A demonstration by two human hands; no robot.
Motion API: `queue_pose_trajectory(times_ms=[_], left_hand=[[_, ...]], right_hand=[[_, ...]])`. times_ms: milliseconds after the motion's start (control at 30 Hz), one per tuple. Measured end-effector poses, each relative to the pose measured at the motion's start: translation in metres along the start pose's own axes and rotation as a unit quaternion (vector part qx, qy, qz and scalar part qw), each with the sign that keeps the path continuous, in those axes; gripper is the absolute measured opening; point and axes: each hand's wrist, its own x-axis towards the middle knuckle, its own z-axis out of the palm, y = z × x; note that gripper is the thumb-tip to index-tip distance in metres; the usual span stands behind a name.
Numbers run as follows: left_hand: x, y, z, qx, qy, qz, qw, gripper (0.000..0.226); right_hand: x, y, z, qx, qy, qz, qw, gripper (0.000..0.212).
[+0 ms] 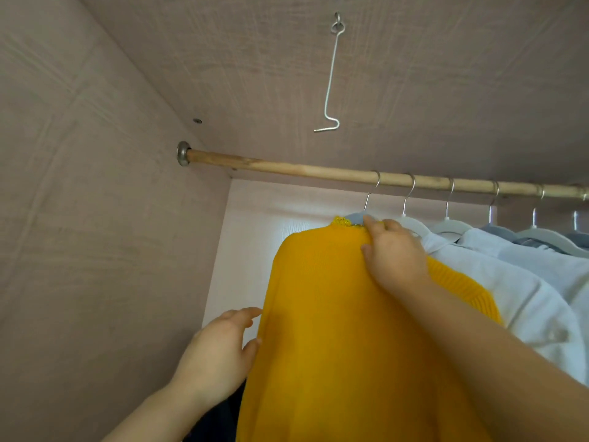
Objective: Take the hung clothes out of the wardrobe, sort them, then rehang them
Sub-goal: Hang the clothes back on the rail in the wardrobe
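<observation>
The person's right grip is raised, forearm slanting up from the lower right. Its fingers curl over the shoulder ridge of the yellow sweater, the thumb presses on the near face, and one fingertip touches the grey hanger at the collar, so this grip holds the sweater. The left grip sits lower at the sweater's left edge, wide and relaxed, fingertips just touching the knit and holding nothing. The sweater is inside the wardrobe, its hanger hooked on the wooden rod, and it is the leftmost garment there. To its right on the same rod hang white shirts and grey garments, each on a pale hanger and packed close. A bent wire hook hangs from the wardrobe ceiling above. Dark fabric shows below the left grip; what it is cannot be told.
</observation>
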Motion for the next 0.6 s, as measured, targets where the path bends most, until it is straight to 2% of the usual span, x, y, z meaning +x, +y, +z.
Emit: queue_pose_trajectory(times_ms=[133, 200, 400, 600], left_hand=[[-0.02, 0.003, -0.004, -0.002, -0.021, -0.006, 1.0, 0.048], [-0.035, 0.004, -0.006, -0.007, -0.031, -0.007, 0.999, 0.048], [-0.106, 0.01, -0.014, -0.027, -0.092, -0.025, 0.995, 0.047], [-0.226, 0.011, -0.024, 0.0, -0.195, -0.063, 0.979, 0.045]], right_hand=[[-0.038, 0.003, 0.002, 0.043, 0.035, -0.064, 0.996, 0.052], [-0.067, 0.001, 0.005, 0.084, 0.02, -0.071, 0.994, 0.05], [-0.193, -0.016, 0.012, 0.111, -0.1, -0.04, 0.988, 0.048], [-0.356, -0.062, -0.005, 0.153, -0.215, 0.002, 0.965, 0.046]])
